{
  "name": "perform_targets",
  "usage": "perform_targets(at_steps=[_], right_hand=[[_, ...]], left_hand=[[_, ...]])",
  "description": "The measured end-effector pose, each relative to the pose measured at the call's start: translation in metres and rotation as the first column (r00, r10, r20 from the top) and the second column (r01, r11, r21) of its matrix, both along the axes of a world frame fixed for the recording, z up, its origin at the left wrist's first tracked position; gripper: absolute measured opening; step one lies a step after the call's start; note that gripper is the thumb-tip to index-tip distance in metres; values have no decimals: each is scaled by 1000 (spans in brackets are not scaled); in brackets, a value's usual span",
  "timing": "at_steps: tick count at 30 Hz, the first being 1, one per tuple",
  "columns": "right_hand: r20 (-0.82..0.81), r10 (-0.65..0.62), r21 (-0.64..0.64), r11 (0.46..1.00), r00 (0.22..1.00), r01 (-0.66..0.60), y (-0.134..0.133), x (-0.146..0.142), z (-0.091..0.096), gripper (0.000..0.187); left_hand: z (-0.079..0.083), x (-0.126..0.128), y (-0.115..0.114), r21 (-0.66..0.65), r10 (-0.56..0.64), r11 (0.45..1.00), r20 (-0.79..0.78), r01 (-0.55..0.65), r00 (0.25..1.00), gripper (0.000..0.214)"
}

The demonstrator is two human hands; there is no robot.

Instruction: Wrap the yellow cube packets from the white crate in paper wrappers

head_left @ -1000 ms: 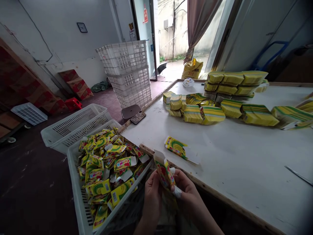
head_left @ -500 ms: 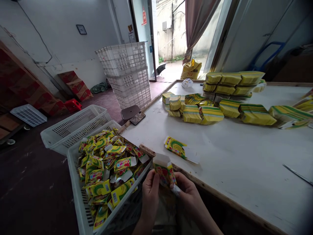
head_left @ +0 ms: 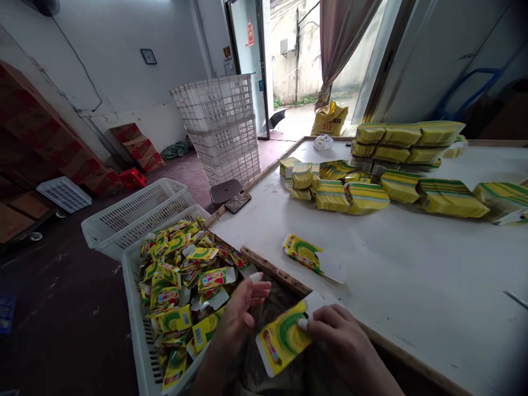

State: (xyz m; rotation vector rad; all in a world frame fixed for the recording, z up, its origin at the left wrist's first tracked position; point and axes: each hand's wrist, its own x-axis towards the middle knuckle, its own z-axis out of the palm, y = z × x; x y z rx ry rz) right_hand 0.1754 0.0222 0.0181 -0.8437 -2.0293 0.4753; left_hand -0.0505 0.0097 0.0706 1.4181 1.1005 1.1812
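Observation:
My right hand (head_left: 344,344) pinches a small yellow and green carton (head_left: 284,336) by its white flap, below the table's front edge. The carton lies tilted, its long side facing up. My left hand (head_left: 241,308) is open, fingers spread, and hovers beside the carton over the right rim of a white crate (head_left: 136,313). That crate holds several folded yellow cartons (head_left: 185,275). A small stack of flat cartons (head_left: 303,253) lies on the white table (head_left: 391,275) just beyond my hands.
Large piles of flat yellow cartons (head_left: 396,170) cover the far side of the table. A second white crate (head_left: 136,212) sits behind the first. Stacked white crates (head_left: 220,126) stand by the open doorway. A phone (head_left: 238,201) rests on a stool. Red boxes line the left wall.
Both hands held the carton upright before. Now my left hand has let go and opened, and my right hand has tipped the carton down flat and to the right.

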Motion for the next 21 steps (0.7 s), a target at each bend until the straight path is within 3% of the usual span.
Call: perform_targets(at_steps=[3,5,6,8,10,12,14,16,17,18,21], right_hand=[[128,27,163,985,991,-48,-7,-3,9,15],[128,36,249,966,991,-68,-10,-5,6,16],[87,-5,266,964,996,-18,-9,-4,0,21],[-78,-166,189,966,983,178,-6,-4,-16,43],[-235,-295,-90,955,926,281,-1,-4,-32,62],[-350,-287,-428,896,892,120,2,-9,-42,69],[-468,-215,-665,724,857,-182,2,-17,-44,71],[-569,-182,-739,542,802,-401,0,-25,-41,72],[-600,-190,-741,498,777,-450,-2,-28,-38,71],[-617,-203,-738,484,760,-470,-2,-29,-36,70],[-605,-225,-744,502,764,-442,0,-28,-31,70]], left_hand=[[2,13,-9,-155,-183,979,-351,136,918,107],[-4,27,-13,-199,-229,968,-445,153,866,91],[-8,33,-14,-190,-215,972,-469,140,856,78],[-15,41,-15,-143,-134,987,-513,70,848,64],[-20,45,-14,-100,-51,995,-571,-8,819,73],[-25,48,-13,-99,-41,995,-608,-24,793,89],[-29,51,-13,-101,-70,995,-615,10,786,86],[-33,56,-13,-107,-78,994,-604,16,793,68],[-34,58,-13,-141,-70,990,-596,-18,800,56],[-36,60,-13,-200,-55,977,-589,-79,806,46],[-40,62,-11,-308,-35,929,-626,-206,779,43]])
